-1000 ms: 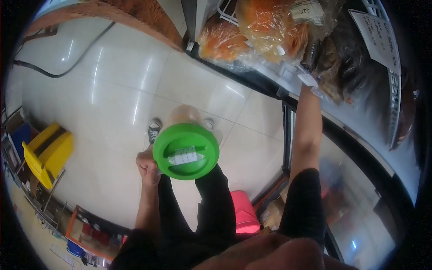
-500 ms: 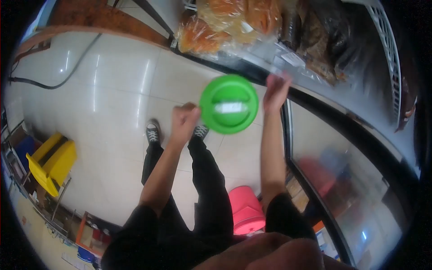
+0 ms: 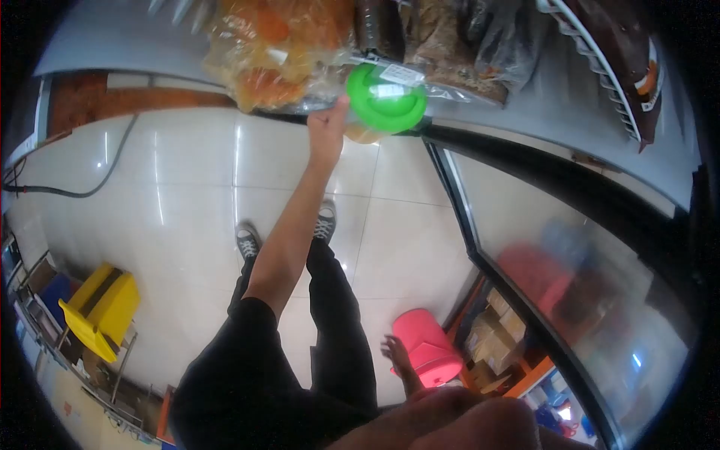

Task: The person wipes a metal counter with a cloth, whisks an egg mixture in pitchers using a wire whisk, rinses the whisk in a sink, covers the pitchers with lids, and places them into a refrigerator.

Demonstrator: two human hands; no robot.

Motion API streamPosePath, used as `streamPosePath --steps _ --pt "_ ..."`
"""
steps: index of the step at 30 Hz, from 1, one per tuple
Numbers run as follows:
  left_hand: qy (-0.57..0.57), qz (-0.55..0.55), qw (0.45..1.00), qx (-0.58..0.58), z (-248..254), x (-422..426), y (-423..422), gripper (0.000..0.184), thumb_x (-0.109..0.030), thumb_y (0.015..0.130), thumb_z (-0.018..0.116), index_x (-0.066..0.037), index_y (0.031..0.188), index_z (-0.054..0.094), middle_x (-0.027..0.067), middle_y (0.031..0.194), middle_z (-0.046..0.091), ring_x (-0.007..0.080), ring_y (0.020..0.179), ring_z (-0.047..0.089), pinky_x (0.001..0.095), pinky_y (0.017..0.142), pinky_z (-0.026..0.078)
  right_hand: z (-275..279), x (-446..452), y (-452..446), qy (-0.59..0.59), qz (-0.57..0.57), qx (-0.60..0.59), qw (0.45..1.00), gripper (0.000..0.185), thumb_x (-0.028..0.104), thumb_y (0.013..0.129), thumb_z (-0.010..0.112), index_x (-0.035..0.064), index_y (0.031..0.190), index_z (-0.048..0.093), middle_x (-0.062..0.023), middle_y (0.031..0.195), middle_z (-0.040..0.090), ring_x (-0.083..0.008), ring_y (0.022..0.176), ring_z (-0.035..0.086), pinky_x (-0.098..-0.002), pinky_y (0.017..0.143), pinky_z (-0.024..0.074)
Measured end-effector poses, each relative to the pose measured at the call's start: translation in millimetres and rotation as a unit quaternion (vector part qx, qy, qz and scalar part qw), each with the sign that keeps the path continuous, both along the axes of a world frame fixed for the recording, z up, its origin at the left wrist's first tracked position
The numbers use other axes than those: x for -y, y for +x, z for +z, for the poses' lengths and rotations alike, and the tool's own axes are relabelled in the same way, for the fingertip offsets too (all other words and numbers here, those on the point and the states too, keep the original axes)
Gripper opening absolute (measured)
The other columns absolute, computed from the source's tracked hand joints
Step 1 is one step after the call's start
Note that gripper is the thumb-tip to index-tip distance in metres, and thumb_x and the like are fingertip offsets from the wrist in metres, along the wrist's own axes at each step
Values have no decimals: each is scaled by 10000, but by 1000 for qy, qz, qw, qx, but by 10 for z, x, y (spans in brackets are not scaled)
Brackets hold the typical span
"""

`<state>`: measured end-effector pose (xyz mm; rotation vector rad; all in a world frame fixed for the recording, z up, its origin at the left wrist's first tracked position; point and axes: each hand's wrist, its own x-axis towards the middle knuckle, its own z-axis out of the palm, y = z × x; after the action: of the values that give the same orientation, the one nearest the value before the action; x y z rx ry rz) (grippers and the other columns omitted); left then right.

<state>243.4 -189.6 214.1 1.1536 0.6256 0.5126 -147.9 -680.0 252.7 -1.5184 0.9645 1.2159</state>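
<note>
My left hand [image 3: 327,136] grips the edge of a tub with a round green lid [image 3: 386,111]. A pale, see-through part of its body shows below the lid, and a white label sits in the middle of the top. The tub is at the front edge of a shelf, overlapping bagged goods there. Low in the view, my right hand [image 3: 398,358] hangs with its fingers apart and nothing in it, in front of a pink lidded bucket [image 3: 427,345]. Whether it touches the bucket I cannot tell.
Plastic bags of orange-brown food [image 3: 281,45] and dark brown packets [image 3: 450,52] lie on the shelf. A black-framed glass door [image 3: 555,277] stands swung out at the right. A yellow bin [image 3: 105,307] is at the lower left, and a dark hose [image 3: 90,191] crosses the tiled floor.
My left hand has carried the green-lidded tub up to the shelf edge. My right hand has dropped from beside the tub down toward the pink bucket. The view has shifted toward the shelf.
</note>
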Motion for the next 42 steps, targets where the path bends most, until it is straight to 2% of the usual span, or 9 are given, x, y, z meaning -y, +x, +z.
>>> streamPosePath --steps 10,15,22,28,35,38,39,40,42 --pt "-20 24 998 51 -65 -105 575 535 -287 934 608 -30 484 471 -36 502 437 67 483 347 274 462 259 375 644 -711 -67 -84 -87 990 409 388 953 536 113 1255 507 -135 1107 598 -252 969 607 -391 845 506" --pt "-35 26 994 100 -568 -153 1024 211 -148 865 588 19 737 602 37 689 580 121 598 484 301 531 369 360 506 -748 -61 -123 -59 989 429 404 948 535 101 1251 509 -141 1109 598 -276 985 610 -418 861 502" --pt "403 35 908 -111 -919 -17 1555 319 -102 892 532 16 1187 504 152 1124 531 219 1072 520 345 867 458 407 516 -825 -88 -172 -60 979 413 396 959 506 98 1244 524 -147 1114 600 -268 975 613 -403 862 505" --pt "444 -47 888 -116 -757 -340 1852 418 -157 910 540 -14 1283 420 168 1260 442 246 1194 415 363 965 364 90 128 -295 -22 -179 -14 983 383 343 968 501 77 1243 530 -118 1115 593 -222 1012 586 -357 863 490" --pt "414 -109 898 -97 -775 -388 1549 546 -222 931 549 -50 1396 321 187 1419 339 279 1336 293 383 1079 254 -1583 -277 570 169 -28 123 978 471 364 927 585 63 1281 509 -66 1109 600 -178 960 600 -327 830 509" --pt "347 -114 929 -55 -724 -262 1142 603 -249 940 553 -65 1445 278 195 1487 295 292 1397 241 392 1128 207 -2838 -17 813 251 -140 74 955 443 346 925 601 91 1279 525 -20 1055 589 -127 900 580 -277 755 499" --pt "299 -118 947 -7 -594 -173 948 623 -258 943 554 -70 1461 264 198 1510 280 297 1418 224 395 1144 191 -3202 -38 918 78 52 132 987 367 313 952 551 105 1256 552 -23 1052 603 -131 876 587 -289 737 506" --pt "177 -143 970 87 -320 0 721 711 -381 927 590 -118 1481 230 159 1566 171 375 1446 101 401 1164 135 -3275 -170 1077 32 17 160 987 325 298 972 500 104 1220 579 -27 1035 626 -134 831 596 -291 688 509" --pt "177 -130 973 68 -293 257 -14 585 -13 940 454 -46 1472 212 144 1464 322 304 1304 422 371 1037 390 -3566 -348 1509 -130 225 155 953 288 332 932 559 91 1051 659 -85 850 659 -135 763 607 -304 639 508"
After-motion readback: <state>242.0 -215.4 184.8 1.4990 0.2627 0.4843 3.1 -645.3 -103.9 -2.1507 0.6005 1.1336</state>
